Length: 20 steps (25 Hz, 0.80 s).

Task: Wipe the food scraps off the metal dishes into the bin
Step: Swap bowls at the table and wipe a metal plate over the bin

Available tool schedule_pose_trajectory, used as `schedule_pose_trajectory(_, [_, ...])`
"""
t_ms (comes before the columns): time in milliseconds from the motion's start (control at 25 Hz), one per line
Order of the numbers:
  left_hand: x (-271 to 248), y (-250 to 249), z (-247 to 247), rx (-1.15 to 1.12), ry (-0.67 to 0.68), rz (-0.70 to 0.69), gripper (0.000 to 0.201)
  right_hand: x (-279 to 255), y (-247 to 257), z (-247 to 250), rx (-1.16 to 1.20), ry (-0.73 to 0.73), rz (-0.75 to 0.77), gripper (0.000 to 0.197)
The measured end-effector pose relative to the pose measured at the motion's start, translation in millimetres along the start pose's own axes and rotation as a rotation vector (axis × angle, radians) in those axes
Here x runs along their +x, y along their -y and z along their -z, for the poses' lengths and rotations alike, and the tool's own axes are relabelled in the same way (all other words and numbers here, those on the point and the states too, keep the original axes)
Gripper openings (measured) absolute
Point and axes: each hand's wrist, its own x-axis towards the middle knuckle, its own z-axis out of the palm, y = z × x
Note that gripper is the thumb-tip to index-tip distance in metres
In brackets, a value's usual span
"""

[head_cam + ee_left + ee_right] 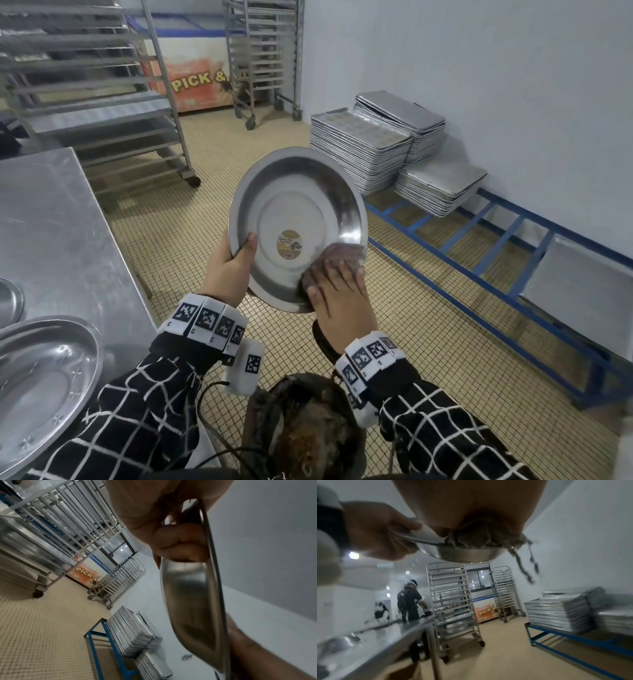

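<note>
My left hand (236,260) grips a round metal dish (294,205) by its left rim, thumb inside, and tilts it up toward me. A round label sticks to the dish's centre. My right hand (339,291) lies with spread fingers on a brown cloth (342,251) and presses it against the dish's lower right inner wall. Below the dish stands the bin (308,438), dark with brown scraps. The left wrist view shows the dish (192,601) edge-on, with fingers (180,543) curled behind it. In the right wrist view the cloth (479,534) bunches on the dish (467,555), frayed threads hanging.
A steel table (51,222) at my left carries an oval metal dish (41,383). Wheeled tray racks (102,102) stand behind it. Stacked baking trays (363,147) rest on a low blue frame (479,274) along the right wall. People (409,601) stand far off.
</note>
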Motion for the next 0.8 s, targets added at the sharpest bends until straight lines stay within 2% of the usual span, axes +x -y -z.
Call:
schedule_pose_trajectory(80, [3.2, -2.3, -3.8, -0.024, -0.016, -0.022, 0.021, -3.7, 20.3, -2.9, 0.144, -0.045, 0.040, 0.070])
schedule_pose_trajectory(200, [6.6, -9.8, -7.4, -0.048, -0.013, -0.051, 0.017, -11.7, 38.0, -7.6, 0.321, -0.176, 0.010, 0.051])
schedule_pose_trajectory(280, [7.1, -14.5, -6.4, -0.044, 0.014, -0.069, 0.012, -11.5, 28.8, -2.8, 0.232, -0.189, -0.030, 0.050])
schedule_pose_trajectory(400, [5.3, -14.3, -6.0, -0.039, 0.038, -0.042, 0.011, -3.8, -10.7, 2.5, 0.056, -0.121, -0.173, 0.053])
schedule_pose_trajectory(480, [3.7, -10.6, -6.0, -0.041, 0.044, 0.012, 0.014, 4.8, -35.3, 7.9, 0.061, -0.150, -0.251, 0.059])
schedule_pose_trajectory(640, [2.4, -1.5, -3.3, -0.027, 0.064, 0.152, 0.019, 18.7, -51.9, 29.5, 0.387, -0.247, -0.364, 0.072])
schedule_pose_trajectory(720, [4.1, 4.4, 0.1, -0.012, 0.101, 0.214, 0.027, 21.9, -55.5, 44.1, 0.546, -0.254, -0.481, 0.066])
schedule_pose_trajectory(800, [7.8, 9.9, 5.8, -0.002, 0.125, 0.264, 0.031, 20.3, -59.0, 54.0, 0.648, -0.254, -0.548, 0.052])
